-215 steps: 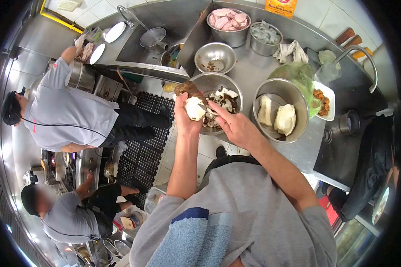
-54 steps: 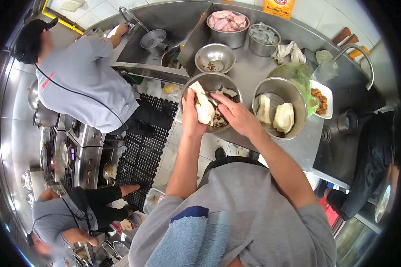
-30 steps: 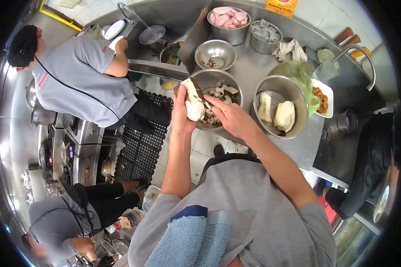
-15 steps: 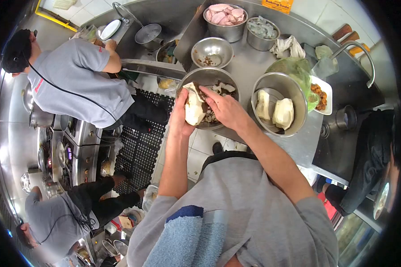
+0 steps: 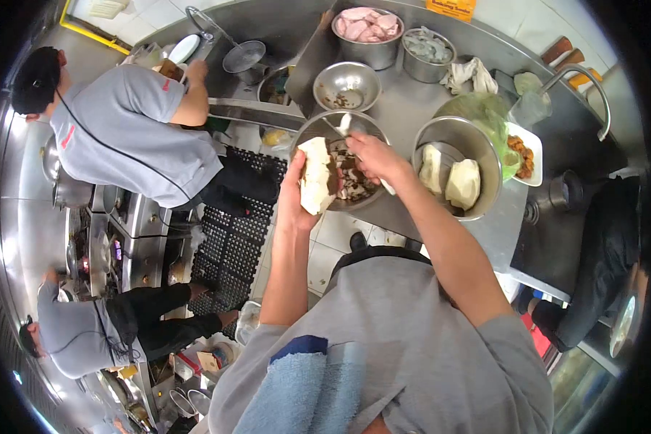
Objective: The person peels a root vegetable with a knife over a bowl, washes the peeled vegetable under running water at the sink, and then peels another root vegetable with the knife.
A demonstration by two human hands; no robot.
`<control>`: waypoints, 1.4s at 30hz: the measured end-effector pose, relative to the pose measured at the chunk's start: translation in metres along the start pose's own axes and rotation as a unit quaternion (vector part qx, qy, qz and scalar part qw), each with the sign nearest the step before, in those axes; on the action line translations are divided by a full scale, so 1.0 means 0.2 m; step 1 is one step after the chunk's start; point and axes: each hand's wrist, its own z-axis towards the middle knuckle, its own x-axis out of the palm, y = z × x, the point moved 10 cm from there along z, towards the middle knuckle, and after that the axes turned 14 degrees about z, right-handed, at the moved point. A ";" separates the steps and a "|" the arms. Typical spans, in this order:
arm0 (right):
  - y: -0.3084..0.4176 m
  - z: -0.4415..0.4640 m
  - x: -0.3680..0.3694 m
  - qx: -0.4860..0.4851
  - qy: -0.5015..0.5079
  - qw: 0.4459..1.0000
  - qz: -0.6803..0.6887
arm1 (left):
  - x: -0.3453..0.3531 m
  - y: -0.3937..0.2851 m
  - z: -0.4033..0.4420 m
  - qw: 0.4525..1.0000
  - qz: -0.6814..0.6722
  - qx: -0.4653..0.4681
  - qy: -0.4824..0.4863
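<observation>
Low over a steel bowl (image 5: 317, 129), my left hand (image 5: 291, 202) is closed around a large, partly peeled root vegetable (image 5: 314, 177). Its flesh is creamy white, and brown skin remains along the right side. My right hand (image 5: 376, 157) grips a knife (image 5: 331, 125), its blade pointing up and left and a pale handle end showing below the palm. A white sliver (image 5: 345, 123) sits at the blade. Brown and white peelings (image 5: 354, 181) lie in the bowl beneath both hands. To the right, a deep steel pot (image 5: 450, 136) contains two peeled white pieces (image 5: 462, 184).
Behind the bowl stand a smaller steel bowl (image 5: 347, 76), a pot of pink raw meat (image 5: 367, 27) and a container of greyish pieces (image 5: 428, 46). A green plastic bag (image 5: 484, 116) and white dish (image 5: 534, 166) lie right. Co-workers (image 5: 130, 130) occupy the left side.
My right hand has moved slightly right, off the root, and the knife and white sliver now show above the bowl. The root has tilted a little in my left hand.
</observation>
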 end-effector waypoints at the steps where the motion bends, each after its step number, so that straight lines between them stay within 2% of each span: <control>1: -0.06 -0.02 0.04 0.051 0.024 0.991 0.120 | -0.02 -0.03 0.01 1.000 -0.026 0.013 -0.002; 4: -0.20 -0.06 0.11 0.152 0.109 0.961 0.203 | -0.06 -0.11 0.00 0.996 -0.072 0.044 0.018; 5: -0.23 -0.07 0.12 0.150 0.104 0.964 0.194 | -0.06 -0.12 0.01 0.995 -0.082 0.053 0.029; 8: -0.17 -0.10 0.15 0.069 0.100 0.987 0.108 | -0.13 -0.17 0.06 0.992 0.003 0.118 -0.035; 9: -0.13 -0.12 0.12 0.039 0.090 0.995 0.031 | -0.12 -0.18 0.05 0.989 0.039 0.128 -0.070; 10: -0.02 -0.12 0.09 -0.097 0.043 0.994 -0.039 | -0.13 -0.19 0.07 0.988 0.038 0.136 -0.067; 11: 0.07 -0.17 0.08 -0.230 -0.005 0.967 -0.106 | -0.14 -0.19 0.09 0.987 0.038 0.143 -0.063; 13: 0.16 -0.31 0.11 -0.346 -0.054 0.913 -0.208 | -0.12 -0.19 0.10 0.989 0.000 0.139 -0.056; 17: 0.21 -0.43 0.23 -0.271 0.041 0.941 -0.198 | -0.15 -0.22 0.13 0.980 -0.001 0.183 -0.081; 23: 0.27 -0.49 0.25 -0.291 0.025 0.930 -0.223 | -0.10 -0.27 0.11 0.963 -0.003 0.236 -0.129; 25: 0.26 -0.48 0.26 -0.332 0.009 0.913 -0.235 | -0.08 -0.28 0.09 0.960 -0.016 0.242 -0.142; 29: 0.29 -0.50 0.26 -0.369 -0.021 0.894 -0.255 | -0.09 -0.21 0.11 0.969 -0.042 0.206 -0.129; 35: 0.31 -0.47 0.28 -0.369 -0.043 0.881 -0.292 | -0.11 -0.13 0.12 0.977 -0.039 0.168 -0.126; 38: 0.27 -0.30 0.17 -0.342 -0.091 0.888 -0.292 | -0.02 -0.08 0.07 0.982 -0.027 0.151 -0.112; 39: 0.25 -0.24 0.10 -0.288 -0.078 0.926 -0.233 | 0.01 -0.07 0.06 0.983 -0.014 0.147 -0.109; 42: 0.17 -0.16 0.00 -0.297 -0.040 0.937 -0.182 | -0.01 -0.06 0.08 0.987 0.002 0.134 -0.087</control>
